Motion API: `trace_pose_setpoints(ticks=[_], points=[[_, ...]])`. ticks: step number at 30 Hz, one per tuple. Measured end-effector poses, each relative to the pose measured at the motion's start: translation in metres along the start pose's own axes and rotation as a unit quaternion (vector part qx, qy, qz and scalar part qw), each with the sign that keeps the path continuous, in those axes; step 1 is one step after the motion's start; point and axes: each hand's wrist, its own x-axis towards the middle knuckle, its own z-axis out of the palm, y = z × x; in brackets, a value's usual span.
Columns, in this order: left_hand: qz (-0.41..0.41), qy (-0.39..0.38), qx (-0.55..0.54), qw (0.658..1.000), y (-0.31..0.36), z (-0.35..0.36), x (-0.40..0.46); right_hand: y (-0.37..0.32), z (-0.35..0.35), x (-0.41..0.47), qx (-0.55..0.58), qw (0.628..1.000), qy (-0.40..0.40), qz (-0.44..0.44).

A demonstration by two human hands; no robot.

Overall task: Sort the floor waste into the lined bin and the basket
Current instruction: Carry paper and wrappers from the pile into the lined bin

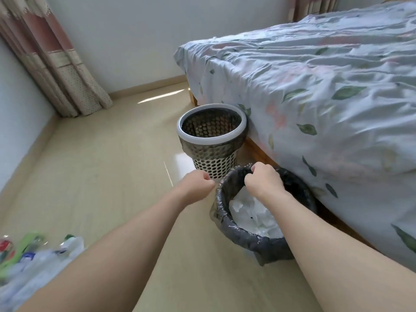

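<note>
The lined bin stands on the floor by the bed, wrapped in a dark plastic liner, with crumpled white paper inside. My right hand grips the liner at the bin's far rim. At the left rim, my left hand is curled, and its fingers pinch the liner's edge. Just behind stands the perforated basket with a white rim; nothing shows inside it. The floor waste, blurred bottles and wrappers, lies at the bottom left, apart from both hands.
The bed with a floral sheet fills the right side, and both containers stand against it. A curtain hangs in the far left corner. Pale wood floor spreads left of the containers.
</note>
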Motion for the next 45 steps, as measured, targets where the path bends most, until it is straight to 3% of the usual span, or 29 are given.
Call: trace_pose_setpoints(ticks=[6, 10, 15, 21, 27, 31, 36, 42, 45], points=[[-0.073, 0.037, 0.031, 0.996, -0.115, -0.083, -0.059, -0.102, 0.077, -0.042, -0.007, 0.981, -0.072, -0.182], [-0.16, 0.049, 0.078, 0.983, -0.224, -0.127, -0.126, -0.171, 0.146, -0.101, -0.063, 0.933, -0.183, -0.302], [-0.247, -0.002, 0.137, 0.959, -0.354, -0.136, -0.218, -0.222, 0.245, -0.182, -0.099, 0.887, -0.287, -0.348], [-0.261, -0.089, 0.083, 0.958, -0.454, -0.085, -0.277, -0.218, 0.342, -0.253, -0.141, 0.868, -0.368, -0.302], [-0.187, -0.069, 0.139, 0.97, -0.48, -0.037, -0.246, -0.204, 0.376, -0.253, -0.094, 0.937, -0.239, -0.235], [-0.212, -0.02, 0.164, 0.963, -0.483, -0.014, -0.23, -0.21, 0.389, -0.236, -0.021, 0.966, -0.227, -0.121], [-0.217, -0.009, 0.168, 0.962, -0.486, -0.006, -0.216, -0.214, 0.414, -0.224, -0.074, 0.957, -0.275, -0.051], [-0.171, -0.051, 0.271, 0.946, -0.48, -0.01, -0.222, -0.216, 0.409, -0.226, -0.013, 0.945, -0.326, 0.014], [-0.193, -0.082, 0.245, 0.947, -0.478, -0.016, -0.231, -0.214, 0.394, -0.227, 0.012, 0.92, -0.387, 0.059]])
